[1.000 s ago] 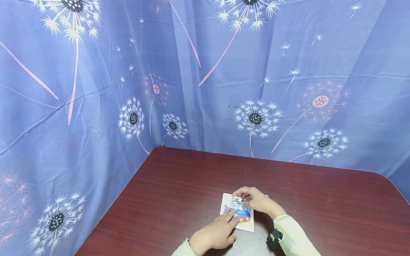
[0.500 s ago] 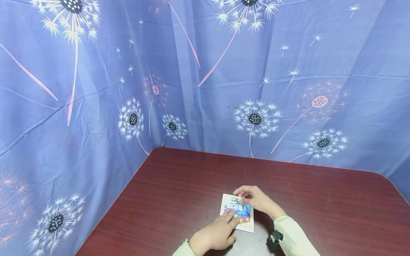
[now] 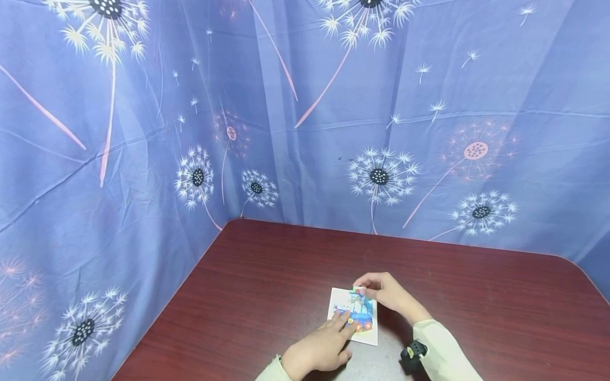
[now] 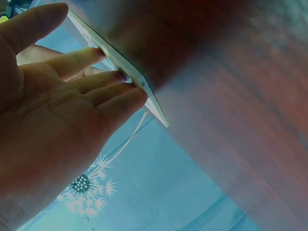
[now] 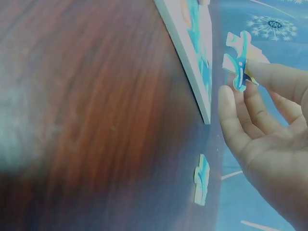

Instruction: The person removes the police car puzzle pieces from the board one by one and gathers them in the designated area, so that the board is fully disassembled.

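A square jigsaw puzzle board (image 3: 368,338) with a blue cartoon vehicle and a white border lies on the table. My left hand (image 3: 318,346) rests its outstretched fingers on the front left of the picture. Seen from the left wrist, those fingers (image 4: 110,91) lie across the board's edge. Over the board's far edge, my right hand (image 3: 388,292) pinches a puzzle piece (image 5: 240,60) between thumb and fingertips. This piece has blue, white and yellow areas, and in the right wrist view it is held apart from the board. Part of the picture is covered by my hands.
One loose blue puzzle piece (image 5: 201,180) lies on the table beside the board, visible from the right wrist. The dark red wooden table (image 3: 267,275) reaches back to a blue curtain (image 3: 324,174) with dandelion prints. A black device (image 3: 413,353) sits on my right wrist.
My right hand has shifted right and slightly away, carrying the pinched puzzle piece toward the board's far right corner. The left hand and the board have stayed in place.
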Available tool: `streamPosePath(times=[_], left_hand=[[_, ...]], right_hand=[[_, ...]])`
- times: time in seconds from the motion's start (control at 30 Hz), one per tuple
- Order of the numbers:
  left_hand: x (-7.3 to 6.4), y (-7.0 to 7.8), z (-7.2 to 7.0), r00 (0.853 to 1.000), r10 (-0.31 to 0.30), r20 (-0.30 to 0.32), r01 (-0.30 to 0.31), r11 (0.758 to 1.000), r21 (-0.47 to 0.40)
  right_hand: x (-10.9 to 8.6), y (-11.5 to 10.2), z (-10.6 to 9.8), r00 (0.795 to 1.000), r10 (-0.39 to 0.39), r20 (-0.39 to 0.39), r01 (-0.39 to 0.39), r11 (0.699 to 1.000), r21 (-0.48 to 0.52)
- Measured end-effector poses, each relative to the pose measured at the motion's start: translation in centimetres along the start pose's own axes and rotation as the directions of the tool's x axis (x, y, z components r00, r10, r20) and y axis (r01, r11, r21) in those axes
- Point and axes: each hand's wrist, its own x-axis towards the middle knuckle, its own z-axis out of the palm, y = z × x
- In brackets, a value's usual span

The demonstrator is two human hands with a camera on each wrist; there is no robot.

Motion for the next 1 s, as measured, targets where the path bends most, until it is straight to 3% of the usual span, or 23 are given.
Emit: streamPosePath(times=[0.27, 0.5, 0.77, 1.0], left_hand=[[-0.1, 0.1, 0.0, 1.0, 0.01, -0.021, -0.01, 1.0, 0.023], [-0.1, 0.1, 0.1, 1.0, 0.006, -0.014, -0.006, 1.0, 0.019], [0.0, 0.0, 0.3, 1.0, 0.015, -0.021, -0.015, 0.999, 0.033], [-0.1, 0.1, 0.1, 1.0, 0.016, -0.02, -0.016, 1.0, 0.007]], right_hand=[[-0.5, 0.0, -1.0, 0.998, 0.053, -0.029, -0.053, 0.999, 0.002], [-1.5, -0.4, -2.3, 0.995, 0.08, -0.064, -0.075, 0.994, 0.073], [-2.6, 0.9, -4.0, 0.982, 0.118, -0.148, -0.117, 0.993, 0.019], [-3.5, 0.9, -5.4, 0.964, 0.171, -0.204, -0.159, 0.985, 0.073]])
